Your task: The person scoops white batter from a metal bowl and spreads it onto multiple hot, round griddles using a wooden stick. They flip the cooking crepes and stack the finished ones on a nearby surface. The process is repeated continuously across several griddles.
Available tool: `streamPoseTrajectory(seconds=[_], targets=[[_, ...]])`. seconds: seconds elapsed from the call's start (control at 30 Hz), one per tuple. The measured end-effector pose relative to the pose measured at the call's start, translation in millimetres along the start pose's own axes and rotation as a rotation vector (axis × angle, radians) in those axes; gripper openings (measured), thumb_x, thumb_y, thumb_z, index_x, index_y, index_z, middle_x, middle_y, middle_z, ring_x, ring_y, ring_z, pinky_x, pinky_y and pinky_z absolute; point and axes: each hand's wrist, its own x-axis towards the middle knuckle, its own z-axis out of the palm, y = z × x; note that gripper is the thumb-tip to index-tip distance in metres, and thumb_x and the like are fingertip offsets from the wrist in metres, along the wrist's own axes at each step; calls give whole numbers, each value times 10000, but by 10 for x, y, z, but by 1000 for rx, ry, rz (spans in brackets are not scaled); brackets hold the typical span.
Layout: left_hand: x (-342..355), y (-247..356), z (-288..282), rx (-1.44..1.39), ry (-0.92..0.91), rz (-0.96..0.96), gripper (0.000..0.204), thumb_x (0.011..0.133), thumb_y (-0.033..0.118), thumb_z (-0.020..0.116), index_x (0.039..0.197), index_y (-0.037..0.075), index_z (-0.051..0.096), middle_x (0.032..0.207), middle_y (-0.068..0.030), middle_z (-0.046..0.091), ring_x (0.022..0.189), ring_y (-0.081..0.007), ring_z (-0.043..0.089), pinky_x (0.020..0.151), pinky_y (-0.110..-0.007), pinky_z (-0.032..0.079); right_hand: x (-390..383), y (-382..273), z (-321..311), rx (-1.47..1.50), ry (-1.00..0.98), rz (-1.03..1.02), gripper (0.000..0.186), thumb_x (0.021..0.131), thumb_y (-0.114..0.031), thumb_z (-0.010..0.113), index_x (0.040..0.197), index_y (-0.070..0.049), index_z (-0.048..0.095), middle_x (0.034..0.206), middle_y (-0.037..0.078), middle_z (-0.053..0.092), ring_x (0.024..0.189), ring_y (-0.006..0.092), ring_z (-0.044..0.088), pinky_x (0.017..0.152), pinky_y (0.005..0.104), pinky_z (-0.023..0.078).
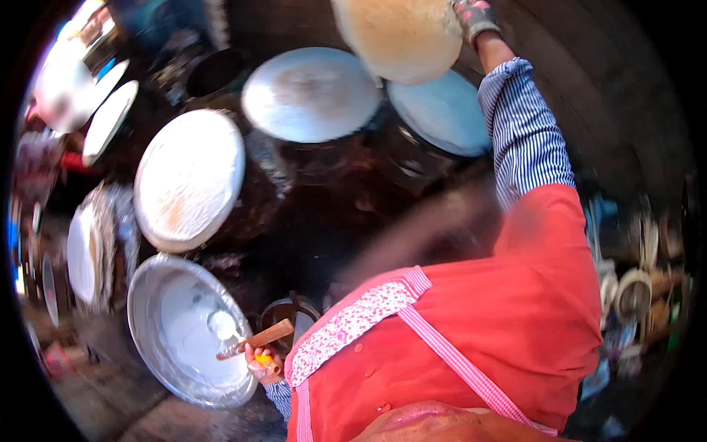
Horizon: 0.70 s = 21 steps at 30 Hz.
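Observation:
At the top, my right hand point(477, 16), in a grey and pink glove, is closed on the rim of a large, thin, pale round flatbread point(401, 37). The bread hangs over a round griddle point(445, 110) and hides part of its surface. My left hand point(264, 364) is closed at the lower left, holding a flat wooden stick point(271, 334) with a yellow piece in the grip. Just beyond that stick is a wide metal basin point(140, 324) of white batter, with a small round ladle-like shape point(221, 324) in it.
Another round griddle point(311, 96) stands at upper middle. A tilted white round point(190, 180) lies to its left. A stack of pale rounds point(87, 254) stands at far left, under more discs point(110, 121). A sieve-like round point(632, 296) is among clutter at right.

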Motion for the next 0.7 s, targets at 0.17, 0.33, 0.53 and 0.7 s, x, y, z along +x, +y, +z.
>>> streamPoseTrajectory(seconds=[0.17,0.33,0.53,0.7], targets=[[64,-124,358,196,-59,-37,199,868,289,455,829,117,546,589,-15,526,516,-143,537,384,-254,446,-2246,1877,330,691,-261,572,325,692,-127,594,1006,-58,545,918,63,600,868,213,570,685,349,465],[452,-451,797,404,-49,-86,170,865,263,459,823,118,538,592,-13,525,512,-137,534,390,-253,448,-5001,3029,842,1281,-9,1278,291,790,-257,478,920,-20,585,924,130,606,852,239,564,778,308,418],[884,-998,1207,615,-71,-134,135,862,231,465,815,121,528,595,-12,524,506,-129,530,398,-250,451,-7371,3226,203,1088,-118,2326,381,843,-294,362,1119,-61,485,1137,118,517,1031,241,481,883,325,353],[994,-1314,1463,701,-110,-144,108,860,204,469,809,123,519,598,-11,523,502,-123,526,404,-249,453,-9030,2579,442,1251,106,2830,446,855,-311,321,1250,-119,399,1267,83,428,1150,236,403,950,357,300]])
